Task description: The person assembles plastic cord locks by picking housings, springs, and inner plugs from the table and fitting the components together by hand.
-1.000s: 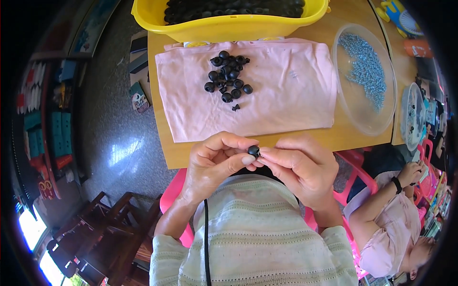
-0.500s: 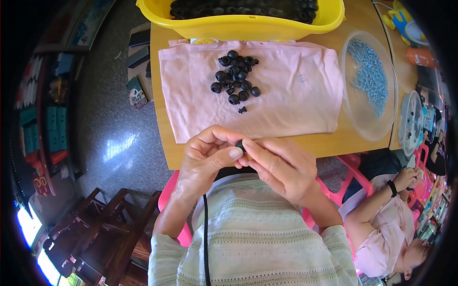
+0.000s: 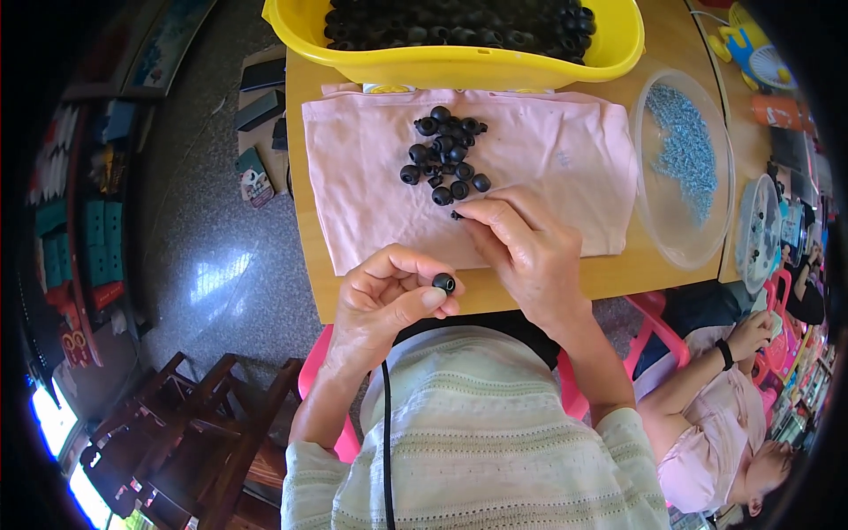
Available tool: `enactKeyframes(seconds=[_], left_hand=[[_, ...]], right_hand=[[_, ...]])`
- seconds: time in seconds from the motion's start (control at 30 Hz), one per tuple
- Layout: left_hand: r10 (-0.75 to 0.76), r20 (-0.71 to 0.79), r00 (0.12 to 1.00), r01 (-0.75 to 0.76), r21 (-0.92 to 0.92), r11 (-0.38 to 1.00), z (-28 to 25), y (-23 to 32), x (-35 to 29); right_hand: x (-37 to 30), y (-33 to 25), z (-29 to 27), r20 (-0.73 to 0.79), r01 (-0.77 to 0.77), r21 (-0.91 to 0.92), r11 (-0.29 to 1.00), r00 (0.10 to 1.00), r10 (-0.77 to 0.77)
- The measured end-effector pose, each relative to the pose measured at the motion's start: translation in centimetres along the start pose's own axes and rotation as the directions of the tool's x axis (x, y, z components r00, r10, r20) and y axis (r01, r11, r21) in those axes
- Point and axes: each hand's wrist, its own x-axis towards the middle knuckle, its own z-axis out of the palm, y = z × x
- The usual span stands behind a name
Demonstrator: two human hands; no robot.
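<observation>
Black bead (image 3: 443, 283) sits in left hand (image 3: 382, 296), right hand (image 3: 534, 256) farther forward.

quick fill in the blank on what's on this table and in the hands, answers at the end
The left hand holds a round piece coloured ____.
The right hand reaches over a cloth coloured ____.
The tub beyond the cloth is coloured ____.
The clear tray lies to the cloth's ____.

Missing words: black; pink; yellow; right

Looks like living room or small shop, cannot tell which, used for handwork: dark wooden chairs (image 3: 205, 433), polished speckled floor (image 3: 199, 199), stocked shelves (image 3: 95, 231), pink plastic chair (image 3: 658, 329), yellow tub (image 3: 477, 69) of black parts (image 3: 459, 34) on wooden surface (image 3: 484, 290), another seated person (image 3: 715, 424).
</observation>
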Motion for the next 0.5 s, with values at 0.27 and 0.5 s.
enactKeyframes(seconds=[0.27,0.5], left_hand=[[0.075,-0.034,0.997,-0.072,0.096,0.993,1.0,-0.2,0.6],[0.085,0.047,0.995,-0.091,0.128,0.988,2.4,-0.8,1.6]], right_hand=[[-0.6,-1.8,-3.1,0.162,-0.32,0.474,0.821,0.947,0.276],[-1.1,-1.6,-5.8,0.114,-0.214,0.533,0.818,0.977,0.181]])
